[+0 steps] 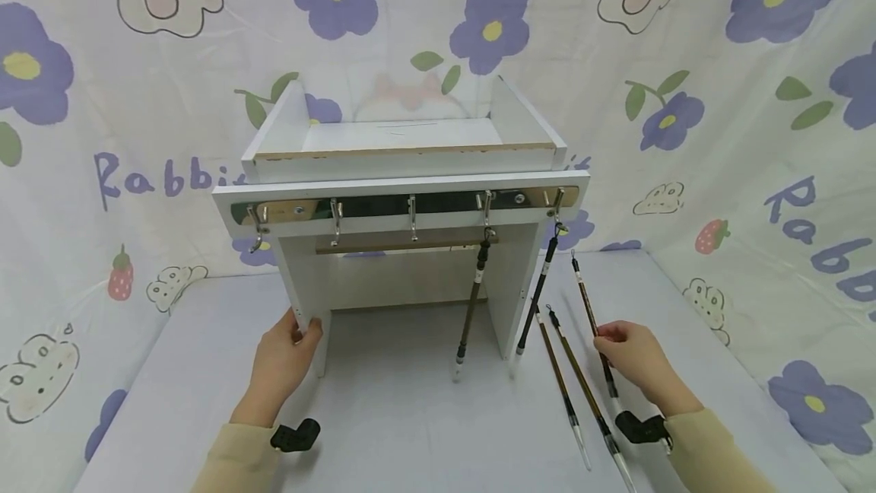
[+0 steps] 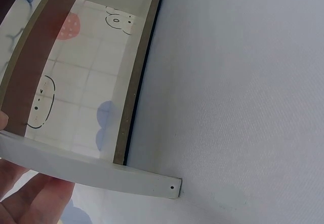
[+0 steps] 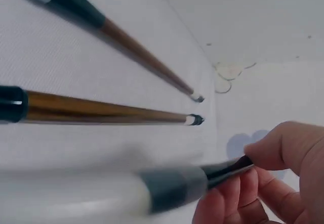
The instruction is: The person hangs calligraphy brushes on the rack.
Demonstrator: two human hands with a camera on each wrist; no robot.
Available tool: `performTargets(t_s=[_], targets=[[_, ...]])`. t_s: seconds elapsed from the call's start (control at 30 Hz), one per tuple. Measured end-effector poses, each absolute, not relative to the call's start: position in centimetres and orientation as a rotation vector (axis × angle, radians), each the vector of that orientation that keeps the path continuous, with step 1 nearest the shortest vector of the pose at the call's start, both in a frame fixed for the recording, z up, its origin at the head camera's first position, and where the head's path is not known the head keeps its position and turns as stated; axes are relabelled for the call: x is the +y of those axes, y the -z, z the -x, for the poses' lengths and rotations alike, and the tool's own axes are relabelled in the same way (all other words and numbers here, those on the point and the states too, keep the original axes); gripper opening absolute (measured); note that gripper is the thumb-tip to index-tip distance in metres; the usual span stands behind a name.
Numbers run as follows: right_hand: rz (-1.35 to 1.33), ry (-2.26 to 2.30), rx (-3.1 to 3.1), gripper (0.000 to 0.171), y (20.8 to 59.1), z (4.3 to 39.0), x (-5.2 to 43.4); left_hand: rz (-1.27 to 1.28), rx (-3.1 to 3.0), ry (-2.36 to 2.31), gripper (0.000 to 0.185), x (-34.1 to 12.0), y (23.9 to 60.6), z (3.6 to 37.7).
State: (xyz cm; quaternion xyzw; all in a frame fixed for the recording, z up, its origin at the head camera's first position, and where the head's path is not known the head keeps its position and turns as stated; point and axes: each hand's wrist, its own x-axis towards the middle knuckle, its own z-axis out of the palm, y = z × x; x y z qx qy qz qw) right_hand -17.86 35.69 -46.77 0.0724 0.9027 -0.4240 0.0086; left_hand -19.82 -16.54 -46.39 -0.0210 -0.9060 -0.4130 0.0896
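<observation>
A white wooden rack (image 1: 400, 181) stands on the table, with a metal hook strip (image 1: 438, 206) along its front. My left hand (image 1: 284, 360) grips the front edge of its left side panel (image 2: 86, 171), thumb on the inner side. Between thumb and fingers, my right hand (image 1: 639, 360) pinches the shaft of a calligraphy brush (image 1: 586, 299), loop end up and slanting away. In the right wrist view its capped tip (image 3: 76, 196) looms close and blurred. Two brushes hang by their loops: one (image 1: 472, 303) from the second hook from the right, another (image 1: 538, 291) from the rightmost hook.
Two more calligraphy brushes, one (image 1: 561, 379) thinner and one (image 1: 588, 383) beside it, lie on the white-covered table (image 1: 164, 371) left of my right hand. A patterned cloth (image 1: 411, 6) with flowers and rabbits hangs behind the rack.
</observation>
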Motion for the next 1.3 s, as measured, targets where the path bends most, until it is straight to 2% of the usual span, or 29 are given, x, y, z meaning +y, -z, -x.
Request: performTargets(t_s=[0.4,0.77,1.3], targets=[[-0.148,1.359,2.941,0.032,44.2,17.1,34.2,0.060,-2.689,1.224,0.054,-16.7,46.8,19.9],[-0.108,1.395,3.020,0.035,42.2,16.1,33.2,0.069,-2.688,1.214,0.053,-16.7,46.8,19.9],[-0.036,1.428,3.043,0.031,41.4,15.2,32.0,0.074,-2.688,1.208,0.052,-16.6,46.7,19.9]])
